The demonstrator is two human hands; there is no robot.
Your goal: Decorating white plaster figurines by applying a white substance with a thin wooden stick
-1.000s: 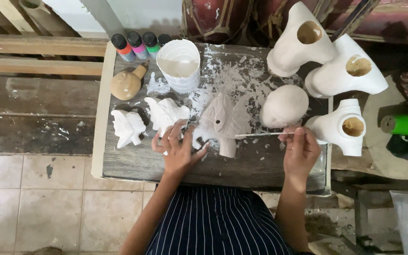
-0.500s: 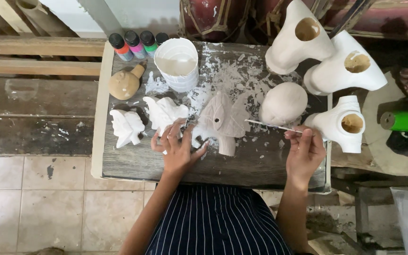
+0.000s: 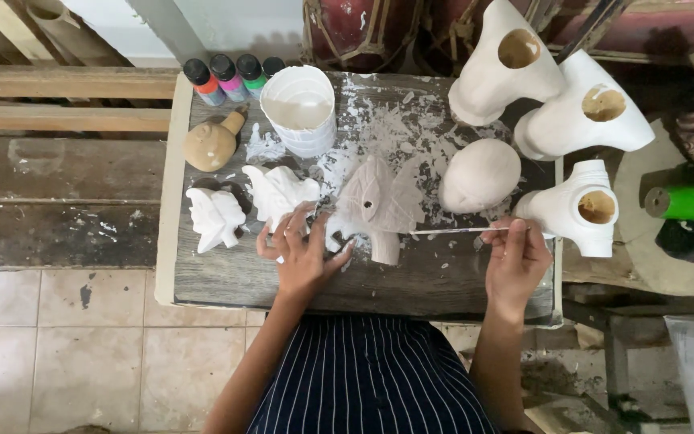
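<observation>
Left hand (image 3: 303,259) steadies the plaster figure (image 3: 379,207) flat-fingered at its base, right hand (image 3: 516,261) pinching a thin stick (image 3: 455,231); figure likely brittle, best held low.

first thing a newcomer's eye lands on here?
Probably the pale unpainted figurine at the middle of the paint-spattered table, steadied by the left hand while the right hand holds a thin brush to it. Next, three white hollow figures crowd the table's right end.

Right hand (image 3: 516,259) lowered thin tool (image 3: 459,231), tip back against white figurine (image 3: 379,207).
</observation>
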